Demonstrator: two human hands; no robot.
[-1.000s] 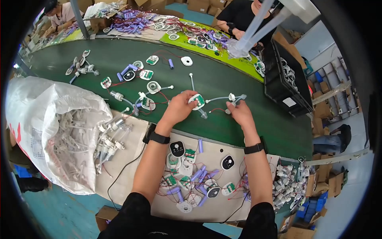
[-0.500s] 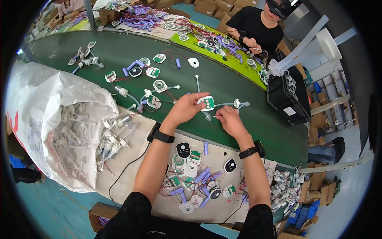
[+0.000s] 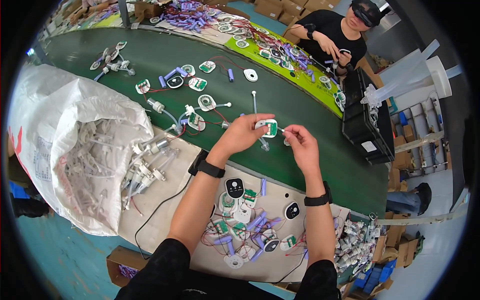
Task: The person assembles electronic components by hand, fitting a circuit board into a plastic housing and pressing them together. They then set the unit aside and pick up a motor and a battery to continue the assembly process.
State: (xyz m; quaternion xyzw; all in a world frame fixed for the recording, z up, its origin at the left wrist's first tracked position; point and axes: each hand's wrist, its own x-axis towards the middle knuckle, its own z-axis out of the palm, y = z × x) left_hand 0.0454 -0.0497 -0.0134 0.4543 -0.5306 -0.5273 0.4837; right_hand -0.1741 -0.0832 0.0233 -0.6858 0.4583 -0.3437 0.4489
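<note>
Above the green conveyor belt, my left hand grips a white plastic housing with a green circuit board, thumb and fingers at its left edge. At the board's right edge, my right hand pinches a small white connector; whether it touches the board I cannot tell. Behind my left hand lies a clear tube with white fittings. Left of it, a white part with a green board rests on the belt among red wires and tubes.
An open white sack of tubed fittings stands at the left. On the near bench lie black-faced modules, purple battery cells and wires. A black crate stands at the right. Across the belt, a co-worker handles a part.
My right hand has risen and turned, bringing the small connector up beside the circuit board. My left hand keeps its hold on the housing. The view has shifted slightly; the co-worker's hands have moved.
</note>
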